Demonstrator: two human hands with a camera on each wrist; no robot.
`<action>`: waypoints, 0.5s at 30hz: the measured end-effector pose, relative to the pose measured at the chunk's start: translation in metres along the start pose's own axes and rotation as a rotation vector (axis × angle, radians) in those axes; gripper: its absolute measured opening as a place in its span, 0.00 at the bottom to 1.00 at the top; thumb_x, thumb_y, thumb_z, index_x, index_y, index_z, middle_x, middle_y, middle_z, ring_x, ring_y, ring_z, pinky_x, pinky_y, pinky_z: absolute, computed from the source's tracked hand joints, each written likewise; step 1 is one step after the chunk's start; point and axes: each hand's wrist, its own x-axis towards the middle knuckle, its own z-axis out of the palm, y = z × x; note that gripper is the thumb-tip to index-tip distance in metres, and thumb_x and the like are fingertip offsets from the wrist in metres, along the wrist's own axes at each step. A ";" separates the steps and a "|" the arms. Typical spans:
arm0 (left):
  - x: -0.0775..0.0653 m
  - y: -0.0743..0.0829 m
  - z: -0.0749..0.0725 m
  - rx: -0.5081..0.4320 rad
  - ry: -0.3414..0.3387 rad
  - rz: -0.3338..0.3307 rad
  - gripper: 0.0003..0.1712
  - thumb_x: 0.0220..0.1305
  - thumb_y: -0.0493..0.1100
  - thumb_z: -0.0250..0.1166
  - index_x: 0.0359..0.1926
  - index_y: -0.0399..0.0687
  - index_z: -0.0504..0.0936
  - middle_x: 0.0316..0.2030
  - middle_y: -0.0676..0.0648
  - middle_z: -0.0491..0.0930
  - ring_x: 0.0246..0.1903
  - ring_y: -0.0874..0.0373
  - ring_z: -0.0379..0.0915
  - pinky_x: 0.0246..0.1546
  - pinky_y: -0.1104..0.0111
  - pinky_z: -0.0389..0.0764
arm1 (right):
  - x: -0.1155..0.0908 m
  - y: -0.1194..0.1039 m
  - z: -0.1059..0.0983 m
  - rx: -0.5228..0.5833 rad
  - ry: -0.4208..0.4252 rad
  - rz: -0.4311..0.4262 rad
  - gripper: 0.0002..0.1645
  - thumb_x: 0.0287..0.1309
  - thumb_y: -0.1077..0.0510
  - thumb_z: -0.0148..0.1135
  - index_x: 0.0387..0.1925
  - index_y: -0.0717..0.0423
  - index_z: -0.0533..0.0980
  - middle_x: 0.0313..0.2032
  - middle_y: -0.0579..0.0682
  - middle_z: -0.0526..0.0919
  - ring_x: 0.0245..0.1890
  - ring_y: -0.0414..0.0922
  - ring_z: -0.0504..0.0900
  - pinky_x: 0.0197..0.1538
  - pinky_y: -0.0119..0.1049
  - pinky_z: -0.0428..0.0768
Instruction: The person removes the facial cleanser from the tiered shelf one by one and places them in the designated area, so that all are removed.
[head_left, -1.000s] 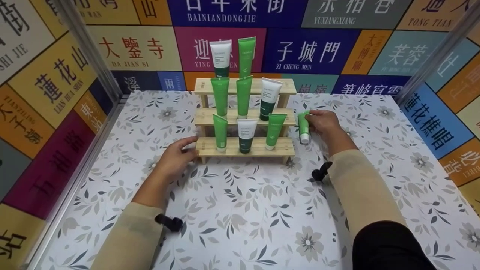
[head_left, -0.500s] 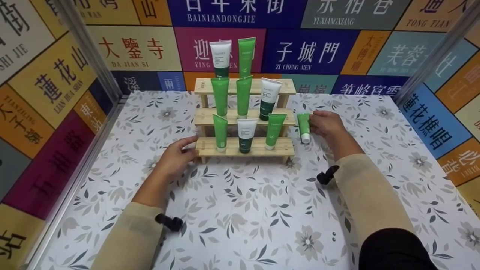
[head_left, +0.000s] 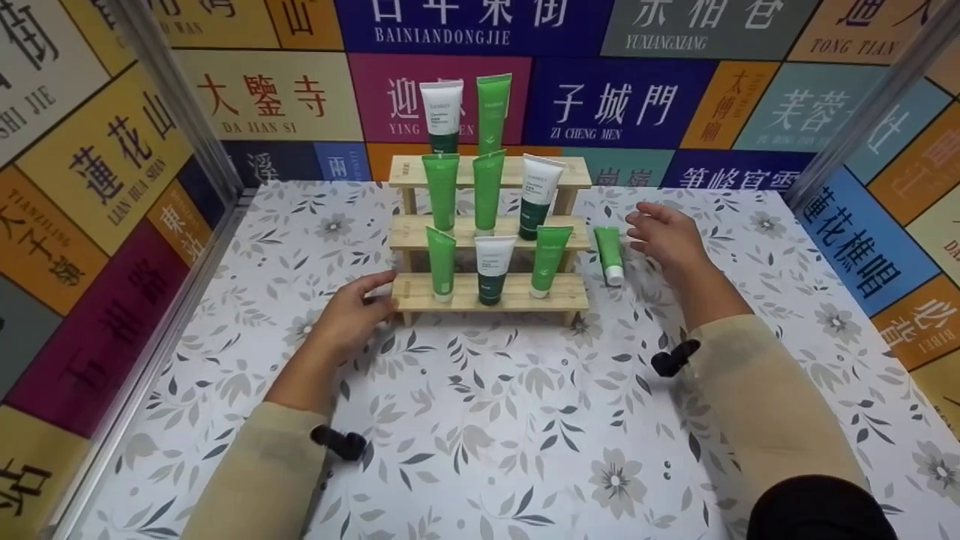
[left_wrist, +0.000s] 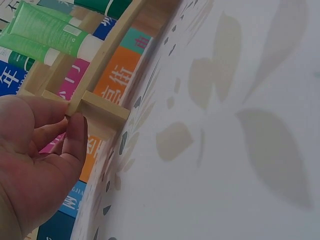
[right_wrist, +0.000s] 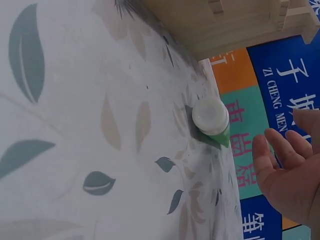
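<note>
A three-tier wooden display rack (head_left: pixel 491 292) stands on the table with green tubes and white-and-dark-green tubes upright on its steps. My left hand (head_left: pixel 352 319) pinches the left end of its lowest step; thumb and fingertips meet at that corner in the left wrist view, where the hand (left_wrist: pixel 42 160) also shows. To the right of the rack, one green tube (head_left: pixel 609 255) lies on the tabletop, its white cap (right_wrist: pixel 210 115) facing the right wrist camera. Beside it, apart from the tube, my right hand (head_left: pixel 667 236) hovers with loosely extended fingers, holding nothing.
A white cloth with grey leaf and flower prints (head_left: pixel 487 420) covers the table. Colourful panels with large lettering (head_left: pixel 622 97) wall off the back and both sides. Small black wrist mounts (head_left: pixel 339 442) stick out from both sleeves.
My right hand has let go of the green tube and drawn away to the right and slightly up. The tube stays lying on the table. My left hand has not moved.
</note>
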 end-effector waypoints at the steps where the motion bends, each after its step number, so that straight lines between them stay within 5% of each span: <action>1: 0.001 0.000 0.000 -0.002 -0.001 0.000 0.30 0.80 0.45 0.59 0.79 0.58 0.70 0.76 0.44 0.72 0.66 0.47 0.79 0.66 0.56 0.79 | -0.002 -0.002 0.000 -0.001 -0.001 -0.004 0.39 0.77 0.44 0.61 0.82 0.48 0.63 0.79 0.53 0.70 0.76 0.52 0.73 0.75 0.44 0.77; 15: 0.001 -0.001 -0.002 -0.048 -0.002 0.008 0.30 0.79 0.43 0.61 0.78 0.57 0.72 0.70 0.42 0.78 0.60 0.48 0.82 0.54 0.62 0.83 | -0.030 -0.048 0.003 0.052 0.054 -0.103 0.30 0.75 0.44 0.64 0.74 0.44 0.74 0.67 0.48 0.81 0.62 0.45 0.81 0.64 0.36 0.83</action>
